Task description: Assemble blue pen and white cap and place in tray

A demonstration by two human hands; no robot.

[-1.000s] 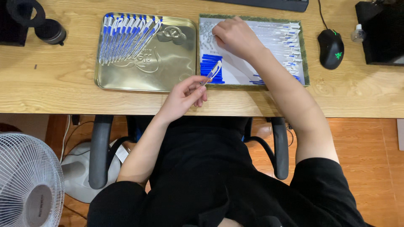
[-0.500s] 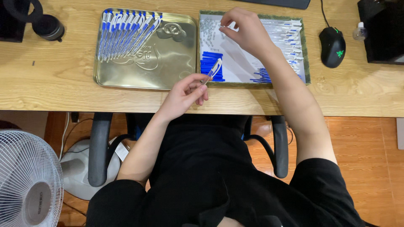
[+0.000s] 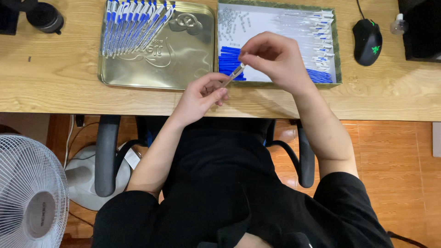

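- The left hand point(image 3: 200, 94) pinched the lower end of a clear pen barrel point(image 3: 233, 75) between thumb and fingers, closed firmly on it; the barrel slanted up to the right, above the desk's near edge.
- The right hand point(image 3: 275, 57) met the barrel's upper end, its fingertips pressed together there; whether they held a small part against the tip could not be told, since the fingers hid it.
- Both hands hovered just in front of the parts tray point(image 3: 337, 55), which held loose pieces: blue caps point(image 3: 229, 57) stacked at its near left, small silvery bits point(image 3: 232, 20) scattered at its far left, and clear barrels with blue ends point(image 3: 317, 27) along the right side.
- Just beside it to the left lay a gold tin lid point(image 3: 183, 59), and on its far left part a row of finished pens point(image 3: 133, 25), blue and white, lay side by side.
- Judged from this layout, the assembly was partly done: one row of pens was complete, one pen was in hand, and a good stock of parts remained in the tray.
- Farther out on the desk point(image 3: 46, 87) stood a black mouse point(image 3: 367, 41) to the right and a dark round object point(image 3: 43, 17) to the left; a fan point(image 3: 30, 197) stood on the floor.
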